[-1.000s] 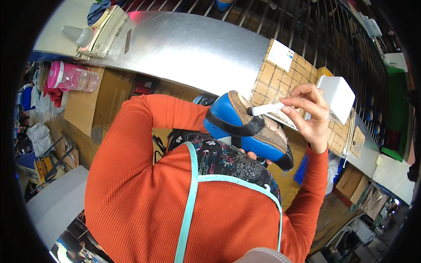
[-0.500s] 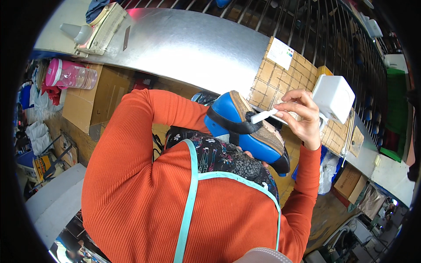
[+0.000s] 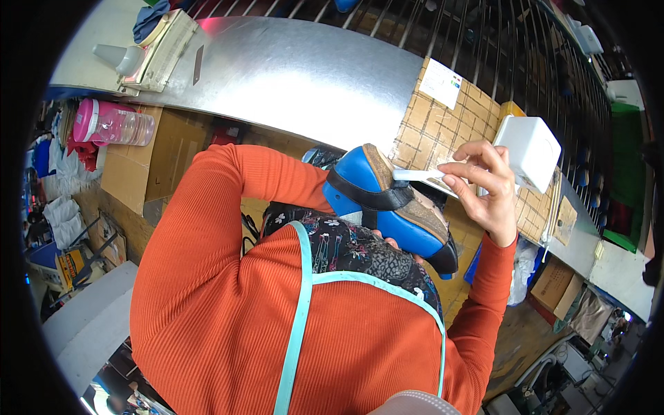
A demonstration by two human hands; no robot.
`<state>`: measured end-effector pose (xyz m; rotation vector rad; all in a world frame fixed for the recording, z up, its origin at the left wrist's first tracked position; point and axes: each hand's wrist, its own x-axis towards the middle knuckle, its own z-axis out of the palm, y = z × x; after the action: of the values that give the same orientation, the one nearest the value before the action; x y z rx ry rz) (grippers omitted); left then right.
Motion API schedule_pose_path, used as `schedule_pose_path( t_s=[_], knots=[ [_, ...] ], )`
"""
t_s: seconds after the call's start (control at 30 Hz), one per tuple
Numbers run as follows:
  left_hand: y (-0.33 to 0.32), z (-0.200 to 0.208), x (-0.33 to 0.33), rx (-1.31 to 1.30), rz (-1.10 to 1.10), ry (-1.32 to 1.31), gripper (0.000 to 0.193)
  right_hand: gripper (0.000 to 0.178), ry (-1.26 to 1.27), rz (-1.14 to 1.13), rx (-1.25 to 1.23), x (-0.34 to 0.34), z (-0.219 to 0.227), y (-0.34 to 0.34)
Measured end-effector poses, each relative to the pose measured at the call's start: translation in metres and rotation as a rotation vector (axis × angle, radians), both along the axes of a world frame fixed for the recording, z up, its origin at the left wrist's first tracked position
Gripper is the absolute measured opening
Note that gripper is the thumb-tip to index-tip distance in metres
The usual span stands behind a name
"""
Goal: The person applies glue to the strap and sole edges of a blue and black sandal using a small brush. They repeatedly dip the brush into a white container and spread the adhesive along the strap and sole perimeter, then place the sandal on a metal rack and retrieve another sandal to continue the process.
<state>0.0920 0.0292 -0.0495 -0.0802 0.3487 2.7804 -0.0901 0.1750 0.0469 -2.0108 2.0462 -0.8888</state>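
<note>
A sandal with black straps and a cork-coloured sole sits on a blue shoe last, tilted sole side up in front of my apron. My left hand is wrapped round it from below; only some fingertips show past its near edge, and the rest is hidden behind the last. In my right hand the thumb and fingers pinch a slim white brush-like tool. Its far end meets the sole's edge beside the black strap; the tip itself is too small to make out.
A white square container stands on the cardboard-covered part of the bench, right of my right hand. The metal bench top runs across ahead, with a rack of bars behind. A pink-lidded jar stands on a cardboard box at left.
My right hand has shifted slightly to the right, and the white tool lies flatter, its tip now higher along the sole edge. The sandal and my left hand stay in place.
</note>
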Motion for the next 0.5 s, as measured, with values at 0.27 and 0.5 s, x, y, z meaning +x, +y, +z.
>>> schedule_pose_path(
  t_s=[0.27, 0.5],
  knots=[
    [0.001, -0.001, -0.002, -0.005, 0.014, -0.003, 0.070, 0.019, 0.216, -0.019, -0.076, 0.011, 0.006, 0.004],
    [0.001, -0.002, -0.003, -0.006, 0.022, -0.008, 0.070, 0.021, 0.269, -0.104, -0.128, 0.022, 0.001, 0.007]
  ],
)
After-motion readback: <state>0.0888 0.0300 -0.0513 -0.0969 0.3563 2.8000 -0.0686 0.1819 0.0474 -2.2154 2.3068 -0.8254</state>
